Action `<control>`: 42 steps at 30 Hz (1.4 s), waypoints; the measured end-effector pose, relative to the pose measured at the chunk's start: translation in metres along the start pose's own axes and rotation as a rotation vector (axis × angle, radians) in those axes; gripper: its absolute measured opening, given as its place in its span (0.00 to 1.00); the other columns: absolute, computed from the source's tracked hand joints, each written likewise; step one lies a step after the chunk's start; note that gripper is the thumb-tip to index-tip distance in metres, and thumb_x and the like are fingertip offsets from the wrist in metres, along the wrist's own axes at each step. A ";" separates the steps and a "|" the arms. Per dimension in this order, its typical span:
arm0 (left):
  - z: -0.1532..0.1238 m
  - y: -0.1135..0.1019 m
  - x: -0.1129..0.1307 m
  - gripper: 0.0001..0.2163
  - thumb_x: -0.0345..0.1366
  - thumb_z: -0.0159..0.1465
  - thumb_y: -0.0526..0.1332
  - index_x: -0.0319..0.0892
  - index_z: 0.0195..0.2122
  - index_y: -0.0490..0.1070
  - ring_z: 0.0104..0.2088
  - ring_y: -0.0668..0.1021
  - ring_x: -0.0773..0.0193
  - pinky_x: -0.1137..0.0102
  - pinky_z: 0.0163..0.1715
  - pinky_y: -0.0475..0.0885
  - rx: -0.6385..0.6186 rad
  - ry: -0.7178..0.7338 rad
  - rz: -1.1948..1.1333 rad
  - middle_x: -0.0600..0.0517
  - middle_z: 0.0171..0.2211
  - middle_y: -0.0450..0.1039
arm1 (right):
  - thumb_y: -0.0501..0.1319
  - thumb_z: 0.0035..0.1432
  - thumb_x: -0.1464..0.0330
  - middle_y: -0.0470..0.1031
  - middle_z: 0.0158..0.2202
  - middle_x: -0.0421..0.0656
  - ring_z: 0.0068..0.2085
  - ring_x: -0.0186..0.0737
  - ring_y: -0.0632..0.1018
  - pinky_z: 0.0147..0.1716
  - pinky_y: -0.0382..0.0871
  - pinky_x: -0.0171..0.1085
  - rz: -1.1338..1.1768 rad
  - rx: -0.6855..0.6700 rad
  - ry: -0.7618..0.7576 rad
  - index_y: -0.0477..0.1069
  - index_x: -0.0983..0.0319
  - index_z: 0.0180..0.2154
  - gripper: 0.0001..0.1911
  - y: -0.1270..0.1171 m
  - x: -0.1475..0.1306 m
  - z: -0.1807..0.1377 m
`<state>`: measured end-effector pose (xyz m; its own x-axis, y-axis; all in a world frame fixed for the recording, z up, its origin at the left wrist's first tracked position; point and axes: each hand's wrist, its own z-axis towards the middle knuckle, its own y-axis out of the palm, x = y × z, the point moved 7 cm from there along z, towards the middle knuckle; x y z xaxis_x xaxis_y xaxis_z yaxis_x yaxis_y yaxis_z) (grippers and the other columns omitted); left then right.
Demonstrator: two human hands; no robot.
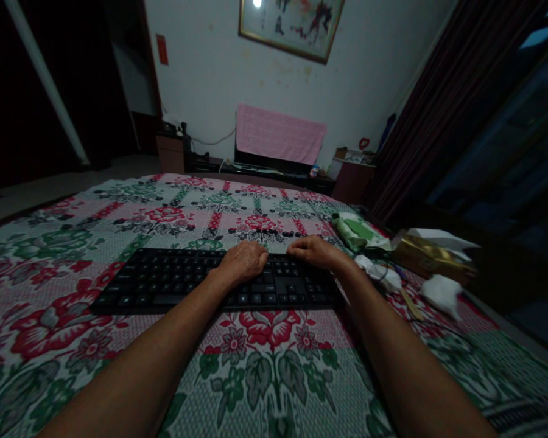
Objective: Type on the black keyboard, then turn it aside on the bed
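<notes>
A black keyboard (173, 274) lies flat on a bed covered by a floral sheet (265, 340). My left hand (243, 261) rests over the keyboard right of its middle, fingers curled and knuckles up. What its fingers close on, if anything, is hidden from me. Close to the keyboard's far edge, my right hand (316, 250) is above the number-pad end, its thumb and fingertips pinched together and pointing left. Anything between those fingertips is too small to make out. A narrow gap separates the two hands, and my forearms cover part of the keys.
To the right lie a green-and-white tissue pack (358, 232), a gold box (420, 255), crumpled white tissue (442, 295) and a thin yellowish stick (411, 305). A pink towel (281, 137) hangs over a dark screen on a low stand beyond the bed. Dark curtains (420, 91) hang at right.
</notes>
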<state>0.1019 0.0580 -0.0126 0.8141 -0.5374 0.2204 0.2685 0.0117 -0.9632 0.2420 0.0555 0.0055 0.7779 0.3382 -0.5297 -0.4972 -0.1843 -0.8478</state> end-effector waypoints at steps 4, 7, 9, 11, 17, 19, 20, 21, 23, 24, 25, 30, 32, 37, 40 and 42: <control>0.000 -0.001 0.001 0.17 0.40 0.58 0.42 0.42 0.29 0.69 0.36 0.70 0.63 0.70 0.37 0.63 0.004 0.009 -0.002 0.49 0.34 0.70 | 0.51 0.49 0.64 0.70 0.25 0.39 0.27 0.31 0.68 0.28 0.59 0.30 0.036 0.009 -0.044 0.71 0.66 0.31 0.15 0.002 0.000 -0.003; 0.001 0.000 0.002 0.18 0.40 0.58 0.41 0.42 0.29 0.69 0.35 0.71 0.62 0.69 0.36 0.63 0.021 0.028 0.002 0.49 0.34 0.70 | 0.51 0.49 0.65 0.71 0.27 0.39 0.28 0.31 0.69 0.29 0.59 0.30 0.082 -0.012 -0.067 0.71 0.65 0.32 0.14 0.004 0.001 -0.006; 0.001 0.001 0.001 0.18 0.41 0.58 0.41 0.42 0.28 0.69 0.35 0.71 0.62 0.68 0.36 0.63 0.024 0.036 0.005 0.49 0.33 0.70 | 0.51 0.49 0.65 0.71 0.27 0.39 0.28 0.31 0.69 0.29 0.60 0.30 0.099 -0.021 -0.054 0.71 0.65 0.33 0.14 0.004 0.001 -0.007; 0.001 0.002 0.001 0.18 0.41 0.58 0.40 0.42 0.28 0.69 0.35 0.71 0.62 0.69 0.35 0.63 0.021 0.039 0.007 0.49 0.33 0.70 | 0.52 0.49 0.65 0.71 0.28 0.39 0.28 0.31 0.69 0.28 0.60 0.30 0.105 -0.025 -0.040 0.70 0.65 0.34 0.14 0.005 0.002 -0.008; 0.001 0.001 0.001 0.18 0.41 0.58 0.41 0.43 0.29 0.69 0.35 0.71 0.63 0.69 0.35 0.63 0.015 0.031 -0.002 0.49 0.33 0.70 | 0.52 0.48 0.66 0.72 0.28 0.39 0.29 0.32 0.69 0.30 0.60 0.30 0.086 0.006 -0.010 0.71 0.65 0.33 0.14 0.003 0.004 -0.007; 0.001 0.002 0.000 0.18 0.41 0.58 0.41 0.42 0.28 0.69 0.35 0.71 0.63 0.70 0.35 0.63 0.002 0.023 -0.009 0.49 0.33 0.70 | 0.52 0.48 0.65 0.71 0.27 0.39 0.28 0.31 0.69 0.29 0.60 0.30 0.083 0.009 -0.002 0.71 0.65 0.32 0.14 0.003 0.005 -0.006; 0.001 0.002 0.000 0.18 0.41 0.58 0.41 0.43 0.28 0.69 0.34 0.71 0.63 0.70 0.35 0.63 0.002 0.021 -0.009 0.49 0.33 0.70 | 0.52 0.48 0.65 0.71 0.26 0.39 0.27 0.31 0.68 0.28 0.60 0.30 0.088 0.003 -0.004 0.71 0.65 0.32 0.14 0.004 0.005 -0.006; 0.001 0.002 0.000 0.18 0.41 0.58 0.41 0.43 0.28 0.69 0.35 0.71 0.63 0.69 0.35 0.63 0.005 0.024 -0.006 0.49 0.33 0.70 | 0.52 0.48 0.65 0.70 0.25 0.39 0.27 0.31 0.68 0.27 0.59 0.30 0.094 -0.004 -0.009 0.71 0.65 0.32 0.14 0.005 0.005 -0.006; 0.001 0.002 0.000 0.18 0.41 0.58 0.41 0.43 0.29 0.69 0.35 0.71 0.63 0.69 0.36 0.63 0.017 0.028 0.003 0.49 0.34 0.70 | 0.52 0.48 0.65 0.70 0.25 0.39 0.26 0.30 0.67 0.26 0.59 0.30 0.101 -0.010 -0.020 0.71 0.65 0.32 0.14 0.005 0.004 -0.006; 0.001 0.001 0.000 0.18 0.41 0.58 0.41 0.43 0.30 0.69 0.36 0.70 0.63 0.69 0.37 0.63 0.021 0.031 0.005 0.49 0.34 0.70 | 0.52 0.48 0.65 0.69 0.25 0.39 0.26 0.31 0.67 0.27 0.59 0.30 0.099 -0.007 -0.024 0.71 0.65 0.31 0.14 0.004 0.003 -0.006; 0.001 0.001 0.000 0.18 0.41 0.58 0.41 0.43 0.30 0.69 0.37 0.70 0.63 0.69 0.38 0.63 0.021 0.031 0.006 0.49 0.35 0.70 | 0.52 0.48 0.64 0.69 0.25 0.39 0.27 0.31 0.67 0.27 0.58 0.30 0.096 -0.003 -0.024 0.71 0.65 0.31 0.14 0.004 0.003 -0.006; 0.000 0.000 0.002 0.18 0.41 0.58 0.40 0.42 0.30 0.69 0.36 0.70 0.62 0.69 0.36 0.63 0.013 0.025 0.018 0.49 0.35 0.70 | 0.52 0.48 0.61 0.68 0.25 0.39 0.25 0.29 0.66 0.24 0.58 0.29 0.156 -0.027 0.059 0.70 0.65 0.32 0.16 0.002 0.010 -0.008; -0.001 -0.001 0.002 0.18 0.40 0.58 0.40 0.42 0.29 0.69 0.36 0.70 0.62 0.69 0.36 0.63 0.016 0.026 0.022 0.49 0.34 0.70 | 0.51 0.48 0.60 0.68 0.24 0.39 0.23 0.28 0.65 0.22 0.57 0.28 0.174 -0.043 0.102 0.69 0.65 0.32 0.17 0.002 0.013 -0.008; -0.001 -0.001 0.002 0.18 0.40 0.58 0.41 0.42 0.29 0.69 0.36 0.70 0.62 0.69 0.37 0.63 0.015 0.027 0.022 0.49 0.34 0.70 | 0.52 0.47 0.59 0.65 0.21 0.38 0.20 0.27 0.61 0.19 0.53 0.28 0.135 -0.088 0.138 0.69 0.66 0.29 0.17 0.005 0.008 -0.004; -0.001 0.000 0.001 0.18 0.41 0.58 0.41 0.42 0.30 0.69 0.37 0.70 0.62 0.69 0.37 0.63 0.013 0.007 0.014 0.49 0.35 0.70 | 0.52 0.47 0.59 0.63 0.19 0.38 0.20 0.27 0.60 0.18 0.52 0.28 0.098 -0.088 0.137 0.69 0.67 0.26 0.17 0.005 0.003 -0.002; 0.000 0.000 0.000 0.18 0.40 0.58 0.41 0.42 0.31 0.69 0.38 0.70 0.62 0.70 0.38 0.63 0.008 -0.010 0.006 0.49 0.35 0.70 | 0.52 0.46 0.59 0.63 0.19 0.38 0.20 0.27 0.60 0.18 0.52 0.28 0.086 -0.079 0.124 0.69 0.67 0.25 0.17 0.004 0.002 -0.001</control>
<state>0.1013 0.0579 -0.0126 0.8207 -0.5290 0.2160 0.2677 0.0219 -0.9633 0.2422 0.0547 0.0006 0.7776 0.2025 -0.5953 -0.5360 -0.2813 -0.7960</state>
